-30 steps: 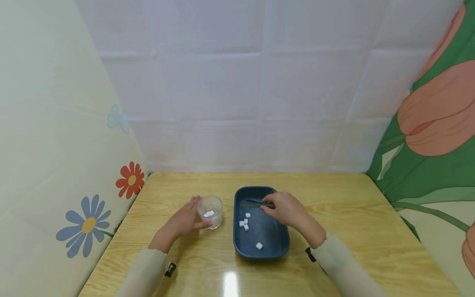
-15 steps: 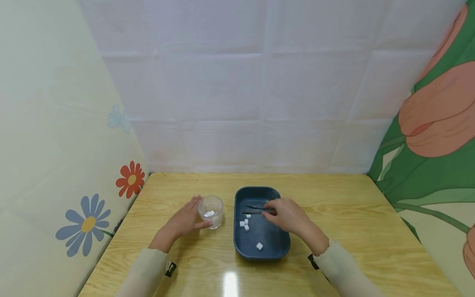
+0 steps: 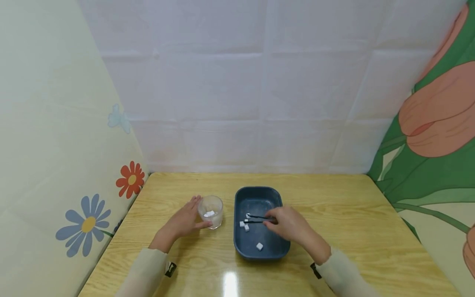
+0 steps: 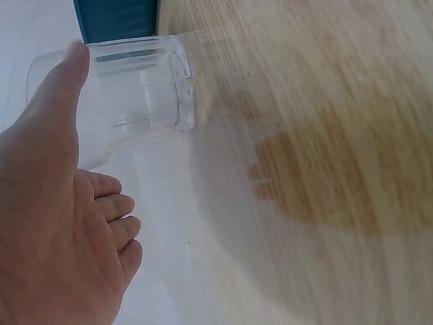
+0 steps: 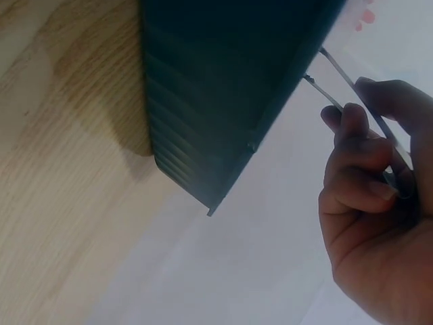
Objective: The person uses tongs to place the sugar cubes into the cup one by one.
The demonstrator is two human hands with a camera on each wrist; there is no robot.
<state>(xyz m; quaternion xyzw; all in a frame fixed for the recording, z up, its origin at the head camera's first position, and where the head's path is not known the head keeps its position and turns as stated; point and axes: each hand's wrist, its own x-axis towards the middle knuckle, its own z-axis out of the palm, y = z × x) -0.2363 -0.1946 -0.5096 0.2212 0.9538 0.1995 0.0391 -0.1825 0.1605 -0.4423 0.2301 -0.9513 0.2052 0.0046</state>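
Note:
My left hand (image 3: 187, 218) holds a clear glass (image 3: 219, 205) standing upright on the table, thumb on the near side and fingers at the far side. White cubes (image 3: 209, 213) lie inside it. In the left wrist view the thumb (image 4: 71, 64) lies against the glass wall. My right hand (image 3: 291, 222) grips dark metal tweezers (image 5: 384, 126) between thumb and fingers. Their arms are spread, and the tips reach over a group of small white cubes (image 3: 242, 224) in a dark blue tray (image 3: 269, 237). In the right wrist view the tray wall hides the tips.
Another white cube (image 3: 259, 246) lies apart near the front of the tray. The wooden table (image 3: 178, 272) carries tray and glass. A white sheet (image 3: 237, 103) hangs behind, with flower-printed sheets (image 3: 438, 132) at the sides.
My right hand has moved toward me with the tweezers, from the back of the tray to the cube group. The left hand and glass stay in place.

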